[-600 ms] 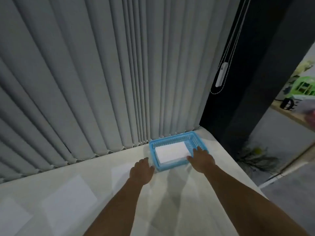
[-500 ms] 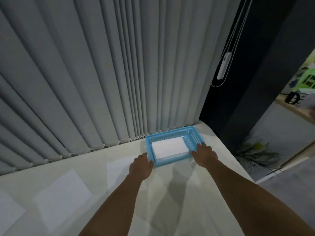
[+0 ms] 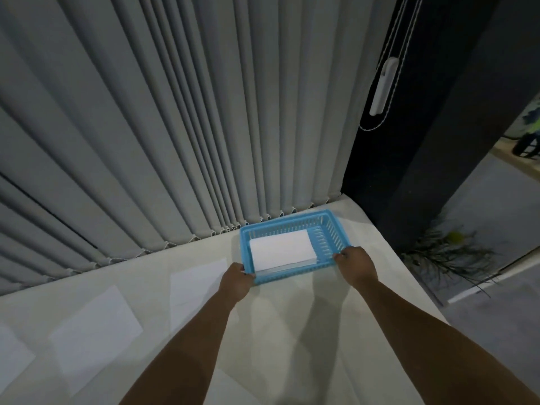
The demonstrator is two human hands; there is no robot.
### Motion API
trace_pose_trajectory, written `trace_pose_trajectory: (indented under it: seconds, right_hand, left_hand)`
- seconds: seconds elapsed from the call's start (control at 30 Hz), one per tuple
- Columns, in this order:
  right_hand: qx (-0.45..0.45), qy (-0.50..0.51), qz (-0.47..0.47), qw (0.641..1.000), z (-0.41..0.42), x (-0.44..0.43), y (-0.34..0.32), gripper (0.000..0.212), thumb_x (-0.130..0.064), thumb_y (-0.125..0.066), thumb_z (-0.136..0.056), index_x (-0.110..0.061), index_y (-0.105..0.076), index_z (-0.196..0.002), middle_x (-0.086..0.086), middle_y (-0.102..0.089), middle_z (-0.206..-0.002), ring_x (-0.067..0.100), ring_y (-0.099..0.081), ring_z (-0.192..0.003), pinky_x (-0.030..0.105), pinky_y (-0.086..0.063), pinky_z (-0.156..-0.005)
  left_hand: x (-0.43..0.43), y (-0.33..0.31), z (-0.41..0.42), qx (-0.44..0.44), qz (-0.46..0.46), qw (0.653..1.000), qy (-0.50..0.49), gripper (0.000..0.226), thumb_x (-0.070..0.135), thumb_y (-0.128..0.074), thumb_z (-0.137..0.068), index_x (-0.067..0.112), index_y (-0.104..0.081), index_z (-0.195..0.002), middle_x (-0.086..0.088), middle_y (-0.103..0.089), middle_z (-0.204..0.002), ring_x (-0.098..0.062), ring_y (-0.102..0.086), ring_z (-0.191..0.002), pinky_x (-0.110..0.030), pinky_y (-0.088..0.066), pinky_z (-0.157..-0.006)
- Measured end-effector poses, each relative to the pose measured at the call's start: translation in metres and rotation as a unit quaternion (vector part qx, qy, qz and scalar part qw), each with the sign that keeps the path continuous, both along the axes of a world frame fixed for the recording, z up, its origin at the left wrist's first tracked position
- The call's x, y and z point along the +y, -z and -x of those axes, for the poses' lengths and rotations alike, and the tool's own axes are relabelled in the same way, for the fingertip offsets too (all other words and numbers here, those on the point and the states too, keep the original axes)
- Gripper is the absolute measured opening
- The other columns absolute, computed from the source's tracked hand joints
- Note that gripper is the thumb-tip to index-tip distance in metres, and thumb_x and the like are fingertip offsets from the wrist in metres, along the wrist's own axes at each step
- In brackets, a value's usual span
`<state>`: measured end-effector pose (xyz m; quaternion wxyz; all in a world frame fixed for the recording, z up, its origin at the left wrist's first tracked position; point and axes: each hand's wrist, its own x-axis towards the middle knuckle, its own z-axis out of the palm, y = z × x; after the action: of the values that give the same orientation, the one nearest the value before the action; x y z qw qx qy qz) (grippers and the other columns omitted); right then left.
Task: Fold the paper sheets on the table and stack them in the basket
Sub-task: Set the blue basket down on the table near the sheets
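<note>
Both hands have closed in since the earlier frame: the left hand (image 3: pixel 236 283) and right hand (image 3: pixel 357 266) now grip the blue basket (image 3: pixel 331 229) at its near corners. Folded paper (image 3: pixel 281 249) lies inside, right of centre frame, beside flat sheets (image 3: pixel 93 340) on the table (image 3: pixel 292 331).

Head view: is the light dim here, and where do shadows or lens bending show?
Head view: dim, cool light; the grey vertical blinds fan outward from wide-angle distortion; soft forearm shadows fall on the pale table below the blue plastic basket; the white folded paper is brightest; flat sheets look faint.
</note>
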<state>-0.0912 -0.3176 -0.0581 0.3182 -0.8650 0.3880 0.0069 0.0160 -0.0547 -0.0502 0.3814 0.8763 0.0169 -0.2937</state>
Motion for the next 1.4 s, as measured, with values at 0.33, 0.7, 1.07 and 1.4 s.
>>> trace_pose_trajectory:
  seconds: [0.33, 0.7, 1.07, 1.4]
  right_hand:
    - [-0.196, 0.146, -0.112, 0.963, 0.099, 0.056, 0.004, 0.03, -0.016, -0.065, -0.085, -0.023, -0.049, -0.11, 0.005, -0.061, -0.105, 0.023, -0.065, -0.092, 0.025, -0.052, -0.064]
    - [-0.192, 0.214, -0.176, 0.942, 0.194, 0.14, 0.019, 0.069, -0.02, -0.074, -0.08, -0.019, -0.035, -0.137, 0.007, -0.055, -0.121, 0.024, -0.064, -0.104, 0.046, -0.059, -0.081]
    - [-0.155, 0.245, -0.125, 0.949, 0.206, 0.177, 0.007, 0.07, -0.021, -0.076, -0.078, -0.01, -0.038, -0.136, 0.011, -0.045, -0.125, 0.03, -0.053, -0.112, 0.047, -0.049, -0.094]
    - [-0.135, 0.023, 0.158, 0.978, 0.166, 0.204, -0.008, 0.064, -0.021, -0.075, -0.073, -0.015, -0.051, -0.132, 0.016, -0.035, -0.149, 0.037, -0.032, -0.135, 0.054, -0.026, -0.112]
  left_hand:
    - [0.014, -0.014, 0.049, 0.04, 0.101, 0.994, -0.024, 0.021, 0.008, -0.056, -0.089, 0.012, -0.049, -0.109, -0.015, -0.064, -0.1, -0.021, -0.062, -0.075, -0.032, -0.05, -0.069]
    - [0.062, -0.002, 0.122, 0.044, 0.155, 0.982, -0.101, 0.018, 0.004, -0.041, -0.094, 0.013, -0.05, -0.107, -0.012, -0.062, -0.096, -0.021, -0.064, -0.067, -0.026, -0.054, -0.056]
    - [0.094, 0.014, 0.133, -0.011, 0.157, 0.985, -0.075, 0.025, 0.014, -0.043, -0.097, 0.016, -0.054, -0.12, -0.008, -0.064, -0.099, -0.018, -0.061, -0.075, -0.026, -0.053, -0.066]
    - [0.134, 0.023, 0.14, -0.159, -0.004, 0.984, -0.079, 0.033, 0.024, -0.049, -0.096, 0.014, -0.051, -0.127, -0.009, -0.061, -0.122, -0.025, -0.058, -0.106, -0.036, -0.044, -0.094]
